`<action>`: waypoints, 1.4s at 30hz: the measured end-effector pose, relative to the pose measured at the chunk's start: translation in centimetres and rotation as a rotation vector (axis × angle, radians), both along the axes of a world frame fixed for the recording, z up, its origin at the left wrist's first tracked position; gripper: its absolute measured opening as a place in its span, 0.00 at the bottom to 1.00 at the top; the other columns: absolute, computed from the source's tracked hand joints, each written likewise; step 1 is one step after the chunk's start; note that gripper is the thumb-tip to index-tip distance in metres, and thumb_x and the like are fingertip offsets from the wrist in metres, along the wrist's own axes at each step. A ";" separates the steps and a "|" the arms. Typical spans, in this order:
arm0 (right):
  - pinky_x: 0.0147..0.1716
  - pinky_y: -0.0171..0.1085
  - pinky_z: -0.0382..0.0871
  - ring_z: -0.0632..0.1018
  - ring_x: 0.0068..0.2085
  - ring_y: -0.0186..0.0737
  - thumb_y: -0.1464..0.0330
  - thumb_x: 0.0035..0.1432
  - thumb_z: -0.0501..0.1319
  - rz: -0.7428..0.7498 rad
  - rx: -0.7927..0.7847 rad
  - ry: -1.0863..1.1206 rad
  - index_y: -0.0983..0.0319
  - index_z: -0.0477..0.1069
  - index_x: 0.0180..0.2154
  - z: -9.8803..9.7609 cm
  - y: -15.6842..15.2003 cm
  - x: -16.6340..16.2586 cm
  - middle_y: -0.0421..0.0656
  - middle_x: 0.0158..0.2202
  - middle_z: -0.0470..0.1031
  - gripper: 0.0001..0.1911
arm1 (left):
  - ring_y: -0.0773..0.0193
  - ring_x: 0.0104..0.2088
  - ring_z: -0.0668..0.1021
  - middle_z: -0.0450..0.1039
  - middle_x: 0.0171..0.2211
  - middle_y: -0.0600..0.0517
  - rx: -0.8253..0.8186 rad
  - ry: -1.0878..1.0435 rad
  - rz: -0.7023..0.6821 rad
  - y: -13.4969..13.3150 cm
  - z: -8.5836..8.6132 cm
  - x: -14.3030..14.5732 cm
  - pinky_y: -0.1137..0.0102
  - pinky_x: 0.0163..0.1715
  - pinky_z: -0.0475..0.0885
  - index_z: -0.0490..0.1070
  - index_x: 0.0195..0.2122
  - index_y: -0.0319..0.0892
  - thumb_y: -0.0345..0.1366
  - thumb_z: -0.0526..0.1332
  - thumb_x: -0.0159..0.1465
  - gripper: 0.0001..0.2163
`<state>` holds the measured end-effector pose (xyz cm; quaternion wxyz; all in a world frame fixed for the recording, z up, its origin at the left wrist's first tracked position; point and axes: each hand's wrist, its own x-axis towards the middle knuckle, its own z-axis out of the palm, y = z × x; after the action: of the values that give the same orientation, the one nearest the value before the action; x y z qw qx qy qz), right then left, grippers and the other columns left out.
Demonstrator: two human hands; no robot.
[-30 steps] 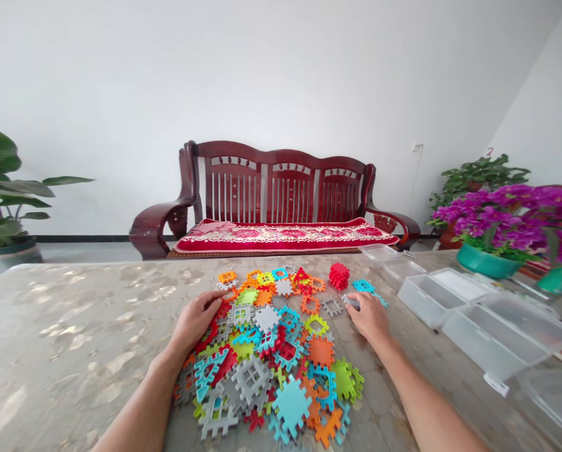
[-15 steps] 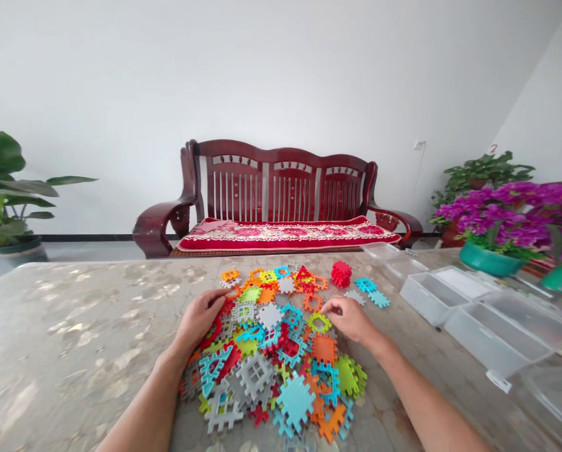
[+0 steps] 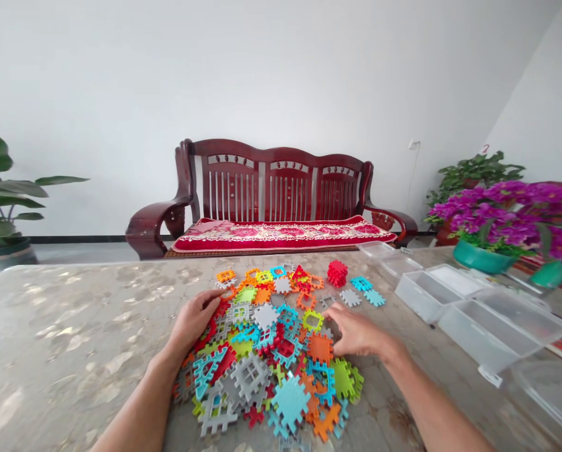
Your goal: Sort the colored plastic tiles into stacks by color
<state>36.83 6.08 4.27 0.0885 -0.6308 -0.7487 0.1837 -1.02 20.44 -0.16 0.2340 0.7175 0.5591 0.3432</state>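
Observation:
A large pile of flat plastic interlocking tiles with notched edges, in grey, blue, red, orange and green, lies on the table. My left hand [image 3: 196, 320] rests against the pile's left edge, beside red tiles [image 3: 207, 334], its fingers loosely curved and thumb apart. My right hand [image 3: 357, 329] is at the right edge with fingers and thumb spread, holding nothing visible. Nearest to it are an orange square tile [image 3: 319, 348] and a yellow-green frame tile [image 3: 322, 322]. A grey frame tile [image 3: 328, 302] lies just beyond its fingertips.
Beyond the pile sit a red tile stack [image 3: 337, 274], a grey tile [image 3: 351, 297] and blue tiles [image 3: 373, 297]. Clear plastic boxes [image 3: 471, 342] with lids stand at the right, near purple flowers in a green pot [image 3: 483, 257]. Past the table is a wooden bench [image 3: 287, 188].
My right hand has spread from a near-pinch and come slightly nearer, down along the pile's right edge. My left hand stays by the left edge. The whole view has shifted slightly.

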 end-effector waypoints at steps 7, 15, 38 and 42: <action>0.41 0.37 0.67 0.75 0.40 0.42 0.69 0.44 0.65 -0.010 0.094 0.099 0.61 0.67 0.57 -1.4 0.8 -0.3 0.45 0.44 0.75 0.35 | 0.54 0.49 0.80 0.82 0.47 0.51 -0.009 -0.014 0.019 -0.3 0.4 0.1 0.65 0.53 0.71 0.79 0.47 0.46 0.48 0.55 0.59 0.22; 0.43 0.40 0.68 0.76 0.44 0.46 0.70 0.45 0.62 -0.029 0.136 -0.021 0.63 0.62 0.63 -0.4 0.3 1.0 0.47 0.44 0.77 0.41 | 0.53 0.49 0.80 0.81 0.47 0.51 0.002 -0.007 0.006 -0.2 0.4 0.1 0.65 0.53 0.71 0.79 0.48 0.46 0.49 0.55 0.59 0.22; 0.38 0.37 0.64 0.78 0.44 0.47 0.68 0.44 0.66 -0.254 0.133 -0.150 0.57 0.70 0.52 0.2 -0.1 2.2 0.44 0.42 0.79 0.30 | 0.53 0.49 0.80 0.81 0.47 0.48 0.013 -0.007 0.000 0.0 0.3 0.1 0.65 0.52 0.71 0.79 0.46 0.46 0.51 0.54 0.58 0.23; 0.35 0.35 0.64 0.78 0.39 0.42 0.67 0.44 0.66 -0.322 0.135 -0.043 0.58 0.68 0.56 0.2 0.0 4.1 0.42 0.42 0.78 0.34 | 0.53 0.48 0.79 0.81 0.47 0.49 0.012 -0.013 0.002 -0.1 0.4 0.1 0.65 0.52 0.71 0.79 0.46 0.47 0.50 0.55 0.57 0.22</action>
<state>40.89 6.07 4.50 0.1428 -0.7390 -0.6503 0.1030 -0.93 20.37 0.21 0.2328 0.7163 0.5561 0.3515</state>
